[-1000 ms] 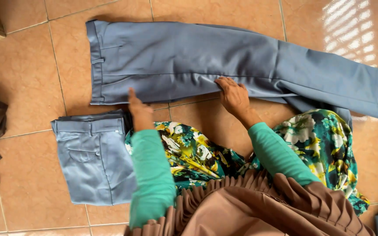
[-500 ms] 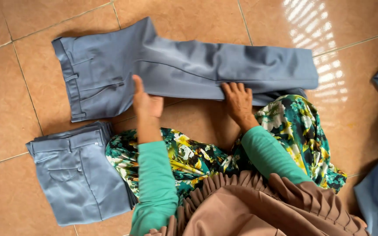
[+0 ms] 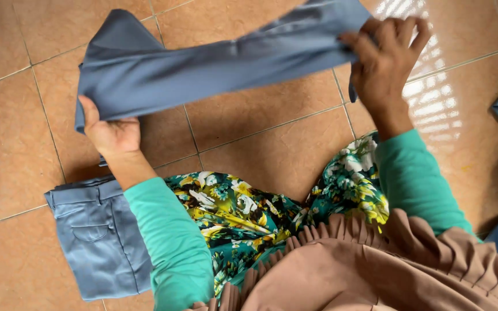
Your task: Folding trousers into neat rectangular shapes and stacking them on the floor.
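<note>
- We are gripping the grey-blue trousers (image 3: 214, 63) across the upper frame, lifted off the tiled floor (image 3: 260, 138).
- Left hand (image 3: 110, 135) is pinching one end, right hand (image 3: 384, 60) clutching the other.
- We are better keeping edges aligned and taut.
- Folded trousers (image 3: 96, 236) are lying lower left.

trousers (image 3: 214, 63) top edge cut off | folded trousers (image 3: 96, 242) partly under left sleeve (image 3: 168, 242)
</note>
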